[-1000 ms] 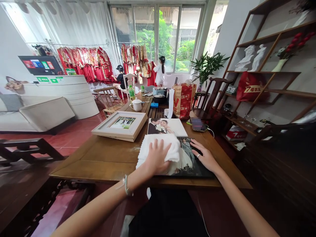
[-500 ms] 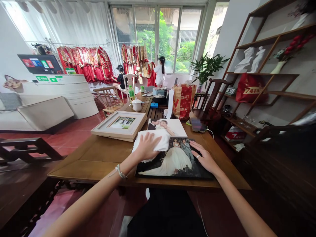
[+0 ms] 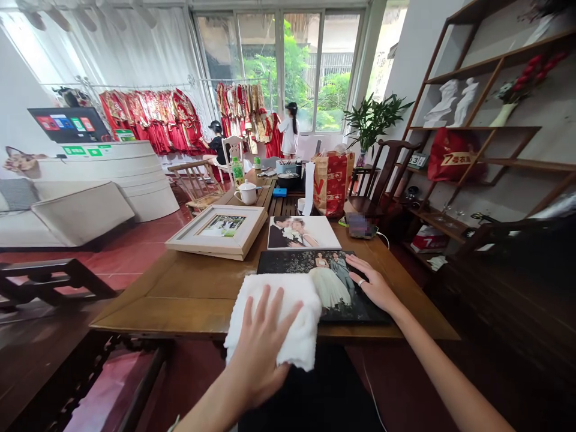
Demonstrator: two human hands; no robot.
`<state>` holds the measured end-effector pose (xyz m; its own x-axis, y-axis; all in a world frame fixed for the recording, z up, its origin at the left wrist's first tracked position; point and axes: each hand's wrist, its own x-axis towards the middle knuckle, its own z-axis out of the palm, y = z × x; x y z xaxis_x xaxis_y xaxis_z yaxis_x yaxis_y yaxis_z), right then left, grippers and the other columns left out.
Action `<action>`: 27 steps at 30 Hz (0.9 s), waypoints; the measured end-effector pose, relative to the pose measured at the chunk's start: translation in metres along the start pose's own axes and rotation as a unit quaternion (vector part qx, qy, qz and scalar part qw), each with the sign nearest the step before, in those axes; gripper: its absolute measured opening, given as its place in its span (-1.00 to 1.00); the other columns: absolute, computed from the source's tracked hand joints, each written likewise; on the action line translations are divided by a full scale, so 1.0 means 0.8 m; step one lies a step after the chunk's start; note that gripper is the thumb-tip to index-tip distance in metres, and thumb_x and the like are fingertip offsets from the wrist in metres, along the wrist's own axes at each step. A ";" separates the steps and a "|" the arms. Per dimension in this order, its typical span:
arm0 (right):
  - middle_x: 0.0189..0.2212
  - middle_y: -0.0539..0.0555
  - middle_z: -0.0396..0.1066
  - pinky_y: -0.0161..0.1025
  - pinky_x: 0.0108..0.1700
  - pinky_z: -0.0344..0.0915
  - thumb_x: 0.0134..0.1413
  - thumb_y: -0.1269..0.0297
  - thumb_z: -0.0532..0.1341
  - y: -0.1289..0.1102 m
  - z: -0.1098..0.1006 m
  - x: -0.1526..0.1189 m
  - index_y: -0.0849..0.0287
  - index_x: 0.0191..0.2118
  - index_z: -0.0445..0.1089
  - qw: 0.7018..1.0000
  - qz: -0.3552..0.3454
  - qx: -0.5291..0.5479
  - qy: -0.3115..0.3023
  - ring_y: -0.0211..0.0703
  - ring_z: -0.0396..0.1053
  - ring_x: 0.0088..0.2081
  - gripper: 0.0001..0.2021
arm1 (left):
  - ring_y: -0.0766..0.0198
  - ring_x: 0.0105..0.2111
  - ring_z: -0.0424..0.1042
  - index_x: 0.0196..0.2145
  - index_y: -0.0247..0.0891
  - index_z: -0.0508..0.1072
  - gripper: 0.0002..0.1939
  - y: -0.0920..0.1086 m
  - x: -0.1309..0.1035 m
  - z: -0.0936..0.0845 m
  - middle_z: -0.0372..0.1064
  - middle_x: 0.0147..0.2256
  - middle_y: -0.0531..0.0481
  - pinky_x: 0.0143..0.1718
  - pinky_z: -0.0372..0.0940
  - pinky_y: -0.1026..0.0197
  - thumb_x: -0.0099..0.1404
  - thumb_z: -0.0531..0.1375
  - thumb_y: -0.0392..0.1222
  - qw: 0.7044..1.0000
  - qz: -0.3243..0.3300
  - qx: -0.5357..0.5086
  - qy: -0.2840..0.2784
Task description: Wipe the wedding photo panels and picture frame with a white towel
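My left hand [image 3: 263, 339] holds a folded white cloth [image 3: 288, 300], its fingers spread over the top of it. The cloth covers the lower left part of a dark wedding photo panel [image 3: 288, 262] and hangs past the table's front edge. On the panel's right side, my right hand [image 3: 371, 283], with a ring on one finger, rests with its fingers stretched out. The panel shows a couple, one in a long white dress, and lies flat on the wooden table [image 3: 189, 300]. Directly behind it lies a lighter photo panel [image 3: 324, 233] of a couple.
Left of the panels are stacked pale picture frames [image 3: 245, 237]. A white lidded cup [image 3: 246, 193], a blue box [image 3: 279, 192], a red-and-brown paper bag [image 3: 333, 183] and a phone [image 3: 361, 227] with a cable stand farther back. Two people are near the red garments [image 3: 173, 123].
My left hand has pulled the white cloth toward me, from the panel's upper left to its front edge and beyond. My right hand stays on the panel.
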<state>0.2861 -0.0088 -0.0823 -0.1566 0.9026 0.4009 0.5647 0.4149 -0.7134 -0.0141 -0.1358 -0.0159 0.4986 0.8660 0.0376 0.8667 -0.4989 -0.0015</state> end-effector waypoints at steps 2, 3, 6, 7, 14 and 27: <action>0.14 0.12 0.21 0.09 0.24 -0.06 0.10 0.22 0.09 0.000 0.000 0.000 0.10 0.06 0.30 1.000 0.002 -0.002 -0.001 -0.03 0.06 0.21 -0.61 | -0.24 0.23 -0.43 0.26 -0.01 -0.16 -0.18 0.004 0.002 -0.004 -0.35 0.28 -0.18 0.11 -0.30 -0.34 0.09 0.13 -0.11 1.000 -0.001 -0.004 -0.017; 0.14 0.12 0.21 0.09 0.24 -0.06 0.10 0.22 0.09 0.000 0.000 0.000 0.10 0.07 0.30 1.000 0.002 -0.001 -0.001 -0.04 0.06 0.21 -0.61 | -0.23 0.23 -0.40 0.26 -0.01 -0.13 -0.21 0.002 0.010 -0.005 -0.31 0.28 -0.18 0.11 -0.28 -0.34 0.11 0.11 -0.12 1.000 -0.003 -0.002 -0.022; 0.15 0.10 0.21 0.09 0.24 -0.07 0.10 0.22 0.10 0.001 0.000 0.000 0.06 0.07 0.29 1.000 0.000 0.005 0.000 -0.04 0.05 0.22 -0.61 | -0.24 0.22 -0.28 0.25 -0.07 -0.07 -0.29 -0.011 0.057 -0.006 -0.19 0.25 -0.24 0.10 -0.20 -0.32 0.17 0.08 -0.11 1.000 -0.006 0.013 -0.009; 0.14 0.09 0.21 0.10 0.24 -0.07 0.10 0.22 0.10 0.001 0.000 -0.001 0.05 0.07 0.29 1.000 0.000 0.007 0.000 -0.04 0.05 0.22 -0.61 | -0.26 0.21 -0.25 0.25 -0.10 -0.06 -0.30 -0.017 0.077 -0.005 -0.16 0.24 -0.26 0.09 -0.18 -0.33 0.19 0.08 -0.08 1.000 -0.006 0.021 0.002; 0.14 0.07 0.22 0.09 0.24 -0.06 0.10 0.21 0.10 0.000 -0.001 -0.002 0.02 0.06 0.29 1.000 0.000 0.009 0.005 -0.05 0.05 0.21 -0.62 | -0.33 0.17 -0.13 0.23 -0.13 0.00 -0.37 -0.021 0.180 0.006 -0.04 0.19 -0.30 0.02 -0.12 -0.38 0.25 0.03 0.03 0.996 -0.036 0.058 0.054; 0.12 0.11 0.25 0.10 0.22 -0.03 0.08 0.19 0.09 0.005 -0.003 0.000 0.06 0.04 0.33 0.999 -0.025 0.023 0.007 -0.02 0.10 0.19 -0.61 | -0.34 0.21 -0.37 0.26 -0.04 -0.22 -0.14 0.066 0.079 0.029 -0.29 0.26 -0.26 0.07 -0.27 -0.38 0.12 0.07 0.21 0.994 0.090 0.014 0.063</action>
<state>0.2899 -0.0075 -0.0838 -0.1723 0.8794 0.4439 0.5179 0.4642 -0.7186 0.0636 -0.1071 -0.0368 0.6405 0.7515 0.1585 0.7651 -0.6422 -0.0471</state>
